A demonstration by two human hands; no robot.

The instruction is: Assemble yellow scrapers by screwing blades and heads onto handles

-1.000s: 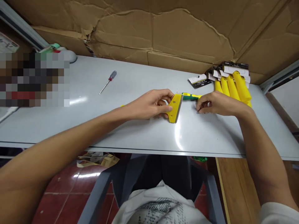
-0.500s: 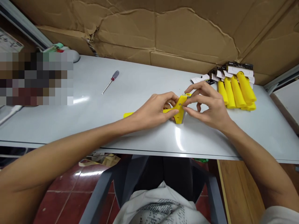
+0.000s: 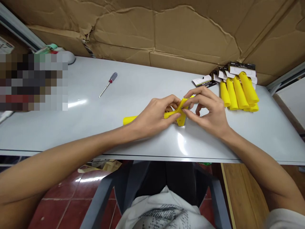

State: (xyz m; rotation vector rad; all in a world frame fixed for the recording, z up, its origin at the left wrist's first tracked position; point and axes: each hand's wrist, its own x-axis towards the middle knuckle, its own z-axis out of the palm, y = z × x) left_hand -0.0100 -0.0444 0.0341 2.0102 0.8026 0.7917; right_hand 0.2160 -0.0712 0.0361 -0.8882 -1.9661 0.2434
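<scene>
A yellow plastic scraper (image 3: 181, 120) with a long round handle and a wide head lies tilted just above the white table. A strip of grey metal shows along the right edge of its head. My left hand (image 3: 153, 117) is wrapped round the handle close to the head, thumb lying on top. At the head's face, the thumb and fingertips of my right hand (image 3: 211, 106) are pinched together beside a screw hole. Whatever small thing they hold is hidden by the fingers. The handle's far end sticks out left, behind my left wrist.
A screwdriver (image 3: 108, 84) lies at the back left of the table (image 3: 95, 127). Several yellow-handled scrapers (image 3: 240, 92) with card labels are piled at the back right, beside a black-and-white label card (image 3: 204, 81). A cardboard wall (image 3: 176, 35) stands behind.
My right fingertips have moved in against the scraper's head and now cover the screw spot seen before. My left hand keeps its hold. The whole view has shifted slightly.
</scene>
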